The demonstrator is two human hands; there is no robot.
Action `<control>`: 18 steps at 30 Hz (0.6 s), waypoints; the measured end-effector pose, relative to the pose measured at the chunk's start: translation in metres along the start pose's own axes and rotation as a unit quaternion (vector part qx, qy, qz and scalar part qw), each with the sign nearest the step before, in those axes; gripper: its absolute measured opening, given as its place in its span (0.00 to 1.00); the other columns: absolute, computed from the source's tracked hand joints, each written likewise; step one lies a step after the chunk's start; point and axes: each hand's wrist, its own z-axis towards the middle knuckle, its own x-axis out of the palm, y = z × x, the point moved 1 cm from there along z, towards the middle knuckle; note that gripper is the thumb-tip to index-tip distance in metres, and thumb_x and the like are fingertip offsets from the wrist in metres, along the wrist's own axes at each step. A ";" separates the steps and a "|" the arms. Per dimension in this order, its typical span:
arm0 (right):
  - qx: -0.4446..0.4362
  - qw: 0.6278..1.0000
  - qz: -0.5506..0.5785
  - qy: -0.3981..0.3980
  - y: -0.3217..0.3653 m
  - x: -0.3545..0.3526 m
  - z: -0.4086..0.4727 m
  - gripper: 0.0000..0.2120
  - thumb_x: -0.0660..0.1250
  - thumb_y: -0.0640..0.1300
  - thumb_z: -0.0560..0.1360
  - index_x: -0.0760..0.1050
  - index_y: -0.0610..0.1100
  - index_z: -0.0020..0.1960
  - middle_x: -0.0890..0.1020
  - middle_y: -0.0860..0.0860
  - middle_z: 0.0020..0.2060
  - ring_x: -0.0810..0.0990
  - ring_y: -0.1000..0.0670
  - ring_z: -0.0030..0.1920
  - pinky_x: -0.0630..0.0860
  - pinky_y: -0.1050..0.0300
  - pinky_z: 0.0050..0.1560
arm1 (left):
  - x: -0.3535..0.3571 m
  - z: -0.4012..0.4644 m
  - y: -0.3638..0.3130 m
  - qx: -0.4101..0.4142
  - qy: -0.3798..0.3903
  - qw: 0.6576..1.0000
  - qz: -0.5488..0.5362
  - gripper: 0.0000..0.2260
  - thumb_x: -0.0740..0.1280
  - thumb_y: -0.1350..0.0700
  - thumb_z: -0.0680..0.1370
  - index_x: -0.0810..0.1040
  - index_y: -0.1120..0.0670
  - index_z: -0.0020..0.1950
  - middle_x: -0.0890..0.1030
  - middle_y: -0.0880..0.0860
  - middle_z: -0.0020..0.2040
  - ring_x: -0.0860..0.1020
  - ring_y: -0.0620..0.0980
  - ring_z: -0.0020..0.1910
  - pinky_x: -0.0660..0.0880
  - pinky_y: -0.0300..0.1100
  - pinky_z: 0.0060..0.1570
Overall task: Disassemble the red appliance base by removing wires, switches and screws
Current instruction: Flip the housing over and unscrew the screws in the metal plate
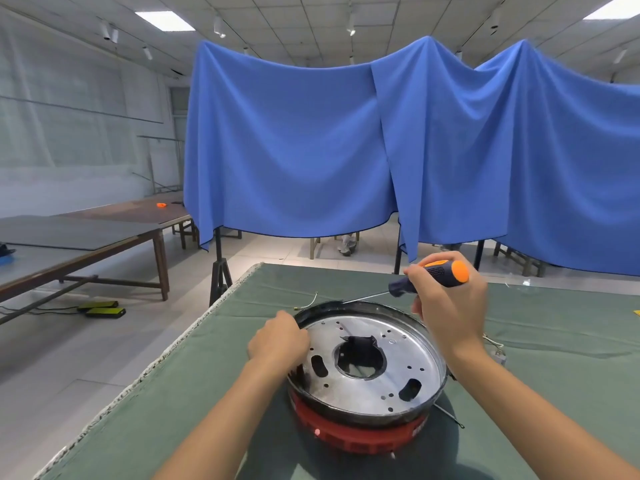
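The red appliance base (pixel 349 436) stands on the green-covered table (pixel 173 410), topped by a round metal plate (pixel 367 372) with a large central hole and several small holes. My left hand (pixel 278 337) grips the plate's left rim. My right hand (pixel 450 299) holds an orange and dark blue screwdriver (pixel 433 275) above the far rim, its thin shaft pointing left and down to the rim's back edge. A loose yellow-green wire (pixel 308 303) lies on the cloth behind the base. A thin wire (pixel 450 415) sticks out at the base's right side.
White wires with a small part (pixel 497 348) lie on the cloth right of the base, partly hidden by my right forearm. Blue curtains (pixel 346 150) hang behind the table. Long wooden tables (pixel 79 244) stand to the left. The table's left edge (pixel 166 351) is frayed.
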 end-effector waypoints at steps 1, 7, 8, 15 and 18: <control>-0.012 1.000 -0.014 -0.004 0.002 0.000 0.003 0.06 0.72 0.36 0.66 0.75 0.42 0.35 0.79 0.43 0.28 0.76 0.39 0.26 0.70 0.60 0.21 | 0.005 0.004 0.000 0.005 0.003 1.000 -0.013 0.10 0.57 0.58 0.77 0.69 0.57 0.57 0.76 0.57 0.57 0.75 0.59 0.56 0.71 0.47 0.50; -0.058 0.996 -0.070 0.015 0.004 0.002 0.010 0.06 0.68 0.41 0.63 0.75 0.38 0.32 0.80 0.41 0.27 0.79 0.35 0.30 0.75 0.40 0.28 | 0.016 0.011 0.014 0.057 0.010 0.994 -0.094 0.19 0.61 0.65 0.74 0.75 0.49 0.61 0.80 0.53 0.54 0.77 0.57 0.54 0.74 0.45 0.53; -0.056 0.996 -0.064 0.014 0.003 0.004 0.011 0.06 0.68 0.40 0.62 0.74 0.38 0.31 0.79 0.40 0.27 0.79 0.35 0.31 0.75 0.38 0.29 | 0.016 0.010 0.015 0.071 0.024 0.991 -0.111 0.21 0.61 0.66 0.73 0.76 0.46 0.61 0.81 0.51 0.53 0.77 0.56 0.54 0.74 0.46 0.54; -0.087 0.994 -0.067 -0.001 0.010 0.015 0.022 0.04 0.64 0.37 0.59 0.72 0.37 0.28 0.77 0.43 0.21 0.78 0.36 0.27 0.75 0.37 0.29 | 0.016 0.005 0.017 0.145 0.069 0.974 -0.161 0.24 0.57 0.69 0.72 0.79 0.43 0.55 0.82 0.46 0.49 0.79 0.50 0.52 0.76 0.48 0.55; -0.085 0.995 -0.058 -0.001 0.012 0.019 0.030 0.04 0.63 0.37 0.59 0.70 0.36 0.28 0.76 0.39 0.22 0.79 0.33 0.27 0.74 0.36 0.29 | 0.016 0.003 0.017 0.155 0.059 0.973 -0.163 0.25 0.56 0.69 0.71 0.79 0.44 0.56 0.83 0.46 0.50 0.78 0.51 0.52 0.75 0.49 0.55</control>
